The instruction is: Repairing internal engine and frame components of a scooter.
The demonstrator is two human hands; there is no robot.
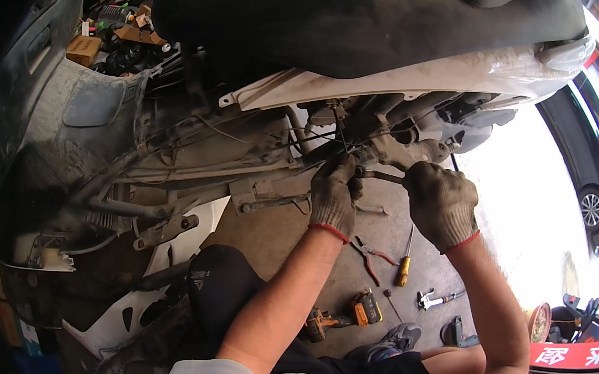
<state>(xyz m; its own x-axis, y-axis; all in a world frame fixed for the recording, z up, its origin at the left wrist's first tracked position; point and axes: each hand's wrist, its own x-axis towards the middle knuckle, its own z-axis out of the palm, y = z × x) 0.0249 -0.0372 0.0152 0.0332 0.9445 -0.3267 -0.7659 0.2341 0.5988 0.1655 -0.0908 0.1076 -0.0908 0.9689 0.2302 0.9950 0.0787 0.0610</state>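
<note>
A scooter with much of its bodywork off fills the upper view, with its dirty metal frame (206,165) bare. My right hand (442,203), in a grey knit glove with a red cuff, is closed in a fist round the handle end of a dark metal wrench (385,176). My left hand (333,194), gloved alike, has its fingers curled at the wrench's other end, against the underside of the scooter. Those fingers hide the wrench's head and whatever it sits on. Just above both hands is a grimy metal bracket (399,152).
On the floor below my hands lie red-handled pliers (374,255), a yellow-handled screwdriver (404,270), an orange cordless drill (321,324) and a silver tool (437,300). A white body panel (114,325) is at lower left. A dark car (583,160) stands outside at right.
</note>
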